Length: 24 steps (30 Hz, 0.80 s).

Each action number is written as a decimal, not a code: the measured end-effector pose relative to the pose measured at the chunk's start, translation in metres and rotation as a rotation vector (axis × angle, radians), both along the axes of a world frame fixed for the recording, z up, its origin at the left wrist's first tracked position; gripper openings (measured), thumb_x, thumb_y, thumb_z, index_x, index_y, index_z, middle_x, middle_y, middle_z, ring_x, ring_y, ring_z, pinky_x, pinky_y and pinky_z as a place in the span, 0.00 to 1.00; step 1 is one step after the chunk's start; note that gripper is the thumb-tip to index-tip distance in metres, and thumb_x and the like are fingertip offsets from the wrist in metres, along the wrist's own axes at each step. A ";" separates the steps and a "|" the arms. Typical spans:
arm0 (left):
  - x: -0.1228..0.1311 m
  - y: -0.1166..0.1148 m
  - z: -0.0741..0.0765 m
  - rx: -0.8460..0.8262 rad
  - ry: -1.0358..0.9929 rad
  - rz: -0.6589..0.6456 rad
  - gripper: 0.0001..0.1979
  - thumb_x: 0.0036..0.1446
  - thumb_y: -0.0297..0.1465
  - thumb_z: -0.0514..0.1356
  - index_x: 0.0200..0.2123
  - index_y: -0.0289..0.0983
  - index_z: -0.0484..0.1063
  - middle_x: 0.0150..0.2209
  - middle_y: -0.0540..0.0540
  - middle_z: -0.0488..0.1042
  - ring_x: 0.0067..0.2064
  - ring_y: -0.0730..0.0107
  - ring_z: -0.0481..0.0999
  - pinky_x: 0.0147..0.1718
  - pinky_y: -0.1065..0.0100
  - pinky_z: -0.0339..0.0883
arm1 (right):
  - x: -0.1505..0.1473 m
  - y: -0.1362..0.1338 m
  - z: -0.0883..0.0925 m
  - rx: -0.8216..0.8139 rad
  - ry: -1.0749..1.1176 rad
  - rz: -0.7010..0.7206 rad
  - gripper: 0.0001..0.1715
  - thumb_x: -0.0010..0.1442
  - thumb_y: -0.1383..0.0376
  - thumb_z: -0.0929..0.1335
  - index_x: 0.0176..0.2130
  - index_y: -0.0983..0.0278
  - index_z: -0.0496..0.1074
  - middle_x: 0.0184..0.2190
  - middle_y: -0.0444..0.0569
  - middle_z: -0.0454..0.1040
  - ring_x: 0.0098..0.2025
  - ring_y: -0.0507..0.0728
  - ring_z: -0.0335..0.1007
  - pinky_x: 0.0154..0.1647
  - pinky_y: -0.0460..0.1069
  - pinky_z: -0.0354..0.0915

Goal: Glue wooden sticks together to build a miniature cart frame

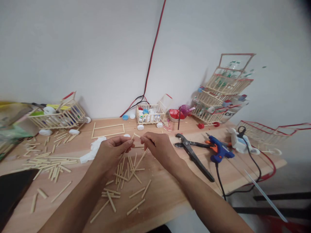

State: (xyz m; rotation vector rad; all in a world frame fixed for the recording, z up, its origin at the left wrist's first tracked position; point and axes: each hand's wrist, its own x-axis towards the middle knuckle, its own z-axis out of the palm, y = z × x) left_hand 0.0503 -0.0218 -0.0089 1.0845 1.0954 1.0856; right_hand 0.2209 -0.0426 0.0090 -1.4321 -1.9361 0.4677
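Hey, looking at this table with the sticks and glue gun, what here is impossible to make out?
Head view: whether the left hand and right hand pinch one stick or several; their fingers cover it.
Head view: the pile at the far left is blurred.
Head view: the dark slab is cut off by the lower left edge.
Head view: the label on the stacked carts is too small to read.
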 end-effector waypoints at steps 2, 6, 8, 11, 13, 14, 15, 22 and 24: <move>0.000 0.000 0.000 0.000 0.006 0.000 0.13 0.38 0.36 0.70 0.27 0.34 0.78 0.24 0.48 0.75 0.27 0.75 0.68 0.30 0.71 0.60 | 0.000 0.000 0.000 0.002 -0.005 -0.003 0.18 0.63 0.67 0.63 0.23 0.65 0.70 0.22 0.42 0.72 0.26 0.48 0.65 0.30 0.43 0.54; 0.000 0.000 0.000 0.010 0.005 0.000 0.12 0.38 0.36 0.70 0.26 0.35 0.78 0.24 0.48 0.75 0.27 0.75 0.68 0.29 0.71 0.60 | 0.000 0.000 0.001 0.001 -0.015 -0.003 0.17 0.63 0.68 0.63 0.23 0.65 0.70 0.22 0.42 0.72 0.26 0.48 0.65 0.30 0.43 0.54; -0.001 0.000 0.000 0.017 0.005 -0.008 0.12 0.38 0.36 0.70 0.26 0.35 0.78 0.24 0.48 0.75 0.26 0.75 0.68 0.29 0.71 0.60 | -0.001 0.000 0.001 0.002 -0.014 -0.002 0.17 0.63 0.68 0.63 0.23 0.65 0.70 0.22 0.42 0.72 0.26 0.48 0.65 0.30 0.43 0.54; 0.000 0.000 -0.001 0.020 0.013 -0.010 0.12 0.38 0.36 0.70 0.26 0.35 0.78 0.24 0.48 0.75 0.26 0.75 0.68 0.29 0.71 0.60 | -0.001 0.000 0.001 0.004 -0.007 0.002 0.17 0.63 0.68 0.63 0.23 0.65 0.70 0.22 0.42 0.72 0.26 0.48 0.64 0.30 0.43 0.53; 0.000 0.000 0.000 0.020 0.012 -0.006 0.12 0.38 0.36 0.70 0.26 0.35 0.78 0.23 0.48 0.75 0.26 0.75 0.68 0.29 0.71 0.60 | -0.001 0.000 0.001 0.008 -0.008 0.006 0.17 0.63 0.68 0.63 0.23 0.65 0.69 0.22 0.42 0.72 0.26 0.48 0.64 0.30 0.43 0.53; 0.000 0.000 0.000 0.019 0.010 -0.005 0.12 0.38 0.36 0.70 0.26 0.35 0.78 0.23 0.48 0.74 0.26 0.75 0.68 0.29 0.71 0.60 | -0.001 0.000 0.001 0.010 -0.011 0.006 0.17 0.63 0.68 0.63 0.23 0.65 0.69 0.22 0.42 0.72 0.26 0.48 0.64 0.30 0.43 0.53; 0.000 0.000 0.000 0.019 0.007 -0.003 0.12 0.38 0.36 0.70 0.26 0.34 0.78 0.23 0.48 0.74 0.26 0.75 0.67 0.28 0.71 0.60 | -0.001 0.000 0.001 0.010 -0.014 0.004 0.18 0.63 0.68 0.63 0.23 0.65 0.69 0.22 0.42 0.71 0.26 0.48 0.64 0.30 0.43 0.53; -0.001 0.000 -0.001 0.021 0.012 -0.018 0.13 0.39 0.37 0.70 0.27 0.34 0.78 0.23 0.48 0.74 0.26 0.75 0.67 0.28 0.72 0.59 | -0.001 0.000 0.002 0.004 -0.018 0.000 0.17 0.63 0.69 0.63 0.23 0.65 0.69 0.22 0.42 0.72 0.26 0.48 0.65 0.30 0.43 0.53; -0.001 0.000 -0.001 0.019 0.009 -0.020 0.13 0.39 0.37 0.70 0.27 0.34 0.78 0.24 0.48 0.75 0.26 0.75 0.67 0.28 0.71 0.59 | -0.001 0.000 0.002 0.008 -0.019 0.003 0.17 0.63 0.69 0.62 0.23 0.65 0.70 0.22 0.42 0.72 0.26 0.48 0.65 0.30 0.43 0.53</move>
